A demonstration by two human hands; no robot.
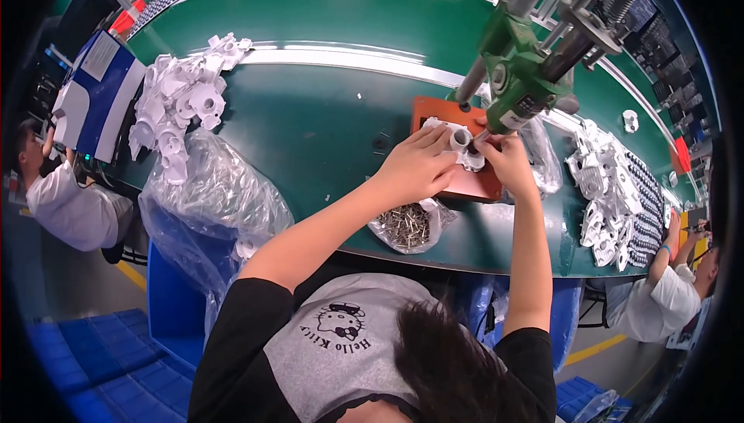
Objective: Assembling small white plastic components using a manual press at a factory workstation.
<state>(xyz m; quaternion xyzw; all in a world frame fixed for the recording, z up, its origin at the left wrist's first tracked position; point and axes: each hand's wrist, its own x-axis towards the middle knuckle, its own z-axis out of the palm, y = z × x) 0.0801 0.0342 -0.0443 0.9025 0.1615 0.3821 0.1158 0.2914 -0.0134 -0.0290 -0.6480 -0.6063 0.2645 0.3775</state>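
Your left hand (pixel 418 169) is pressing the white part (pixel 459 144) onto the orange fixture (pixel 473 183); your right hand (pixel 508 159) is pinching beside it. The bag of screws (pixel 407 225) is sitting at the bench's (pixel 325 120) near edge.

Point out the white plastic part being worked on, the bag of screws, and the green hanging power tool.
white plastic part (pixel 462 139): head view, on its round socket.
bag of screws (pixel 406 226): head view, on the heap of screws.
green power tool (pixel 521 74): head view, on its green body.
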